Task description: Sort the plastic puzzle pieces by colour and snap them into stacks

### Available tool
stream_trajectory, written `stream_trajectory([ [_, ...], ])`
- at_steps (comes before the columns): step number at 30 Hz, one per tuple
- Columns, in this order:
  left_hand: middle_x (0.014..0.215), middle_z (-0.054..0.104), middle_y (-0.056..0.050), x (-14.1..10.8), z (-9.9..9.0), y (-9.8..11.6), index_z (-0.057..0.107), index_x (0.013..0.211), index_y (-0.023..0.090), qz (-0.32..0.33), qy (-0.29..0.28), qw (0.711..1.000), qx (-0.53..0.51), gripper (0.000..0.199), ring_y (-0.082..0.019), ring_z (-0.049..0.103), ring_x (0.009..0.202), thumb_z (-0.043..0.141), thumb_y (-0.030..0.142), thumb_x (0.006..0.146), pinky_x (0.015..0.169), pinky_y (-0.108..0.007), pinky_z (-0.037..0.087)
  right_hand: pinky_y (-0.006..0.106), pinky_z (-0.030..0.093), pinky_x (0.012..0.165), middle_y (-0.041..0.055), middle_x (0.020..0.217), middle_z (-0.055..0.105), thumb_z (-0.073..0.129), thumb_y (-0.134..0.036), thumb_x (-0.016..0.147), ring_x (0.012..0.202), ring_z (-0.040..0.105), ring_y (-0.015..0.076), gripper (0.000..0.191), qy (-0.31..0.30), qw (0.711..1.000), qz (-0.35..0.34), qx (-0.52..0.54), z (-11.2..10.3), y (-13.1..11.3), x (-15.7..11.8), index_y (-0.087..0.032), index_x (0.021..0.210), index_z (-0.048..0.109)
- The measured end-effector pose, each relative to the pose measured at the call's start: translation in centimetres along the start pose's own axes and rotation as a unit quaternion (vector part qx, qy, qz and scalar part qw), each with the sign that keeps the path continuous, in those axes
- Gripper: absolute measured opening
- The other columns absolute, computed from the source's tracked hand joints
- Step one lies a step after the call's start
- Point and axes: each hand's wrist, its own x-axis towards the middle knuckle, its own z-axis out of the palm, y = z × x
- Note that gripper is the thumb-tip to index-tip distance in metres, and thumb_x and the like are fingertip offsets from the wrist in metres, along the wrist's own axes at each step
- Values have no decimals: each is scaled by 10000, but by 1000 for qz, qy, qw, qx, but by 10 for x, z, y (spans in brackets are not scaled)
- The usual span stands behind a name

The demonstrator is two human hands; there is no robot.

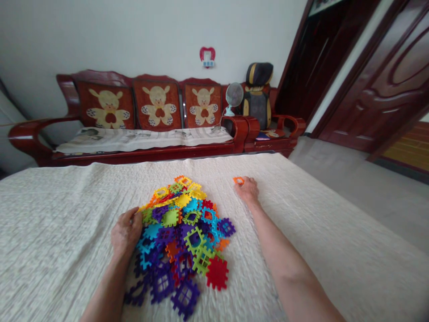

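A heap of plastic interlocking tiles (170, 218) in purple, blue, green, yellow, orange and red spreads over the pale cloth in front of me. Many have toothed edges and cut-out windows. My right hand (247, 189), to the right of the heap, is closed on an orange tile (238, 180) with a hole in its middle. At the heap's left edge, my left hand (126, 229) rests with curled fingers against the tiles; its fingertips are partly hidden, and I cannot make out whether it grips one. A red tile (217, 273) lies at the near right of the heap.
The tiles lie on a wide surface under a cream quilted cloth (67, 214). Beyond its far edge stands a dark red wooden sofa (241, 132) with bear cushions (159, 105). A small fan (234, 95) and a massage seat (257, 105) are at the right, near a wooden door (375, 85).
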Motion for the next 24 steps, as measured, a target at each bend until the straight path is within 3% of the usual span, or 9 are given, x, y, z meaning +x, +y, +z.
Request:
stream_trajectory([
  [12,1150,720,-110,-3,1,4,734,1140,186,24,34,999,-14,388,-266,669,1010,489,362,896,953,-392,514,362,419,850,184,1183,580,584,-350,897,1104,530,293,357,21,998,-16,50,3,6,2,-128,1174,621],
  [16,1152,714,-114,-5,0,6,727,1159,177,20,29,999,-10,383,-264,665,1038,490,339,906,967,-389,508,386,422,919,177,1254,554,583,-374,891,1157,515,303,366,39,996,-25,77,2,8,0,-166,1192,596],
  [19,1154,711,-117,-5,0,7,722,1177,175,17,21,999,-17,388,-269,661,1052,488,336,912,975,-395,506,404,418,1002,172,1283,570,520,-297,893,1212,503,294,316,55,984,-69,155,0,6,-9,-175,1174,599],
  [24,1149,709,-118,-4,1,6,727,1167,179,18,24,999,-38,379,-265,655,1049,489,327,912,975,-394,505,311,505,882,64,1007,720,525,-236,835,925,651,187,227,-42,966,-157,202,-2,-17,-50,-181,1006,666],
])
